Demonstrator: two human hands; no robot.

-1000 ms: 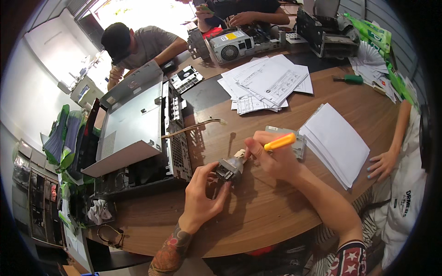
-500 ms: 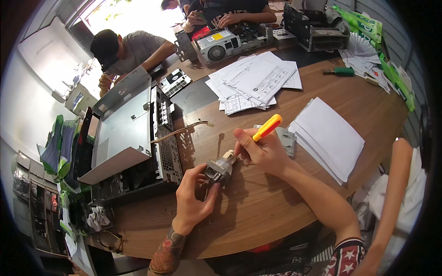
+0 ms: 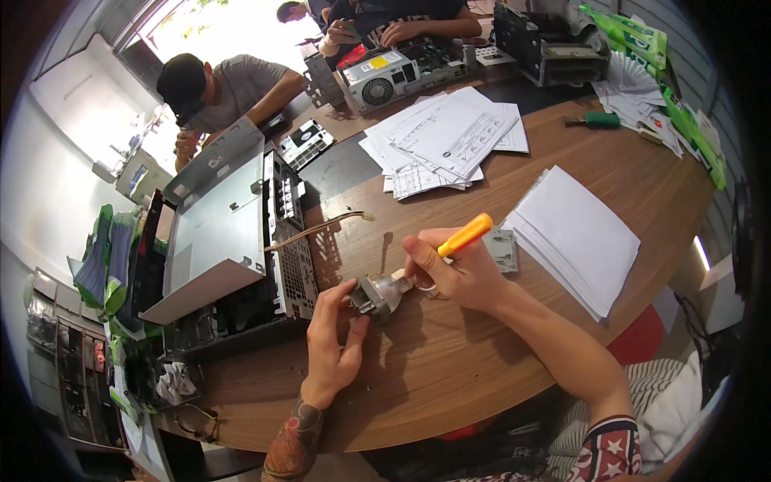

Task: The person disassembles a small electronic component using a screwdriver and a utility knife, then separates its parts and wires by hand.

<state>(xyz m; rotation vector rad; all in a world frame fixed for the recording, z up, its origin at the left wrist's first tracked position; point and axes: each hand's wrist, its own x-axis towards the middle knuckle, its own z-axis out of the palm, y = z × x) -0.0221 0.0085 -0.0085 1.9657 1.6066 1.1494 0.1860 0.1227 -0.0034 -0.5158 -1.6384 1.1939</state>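
My left hand (image 3: 336,344) grips a projector lamp (image 3: 384,294) between thumb and fingers, just over the brown table. The lamp has a dark square frame and a silvery cone-shaped reflector with a pale tip pointing to the right. My right hand (image 3: 464,275) is closed round a screwdriver with a yellow-orange handle (image 3: 466,234), which slants up and to the right. Its fingertips are at the lamp's pale tip, beside a thin light wire (image 3: 426,287). The screwdriver's shaft is hidden by my fingers.
An opened computer case (image 3: 217,233) stands at left, its cable (image 3: 313,230) reaching over the table. Blank paper (image 3: 574,241) and a small metal plate (image 3: 504,251) lie at right, printed sheets (image 3: 450,140) farther back. Beyond sit a green-handled tool (image 3: 598,120) and two people handling parts.
The lamp has turned slightly in my left hand, and the wire loop now shows by my right fingers. The screwdriver handle leans lower. Another person's arm has left the right edge.
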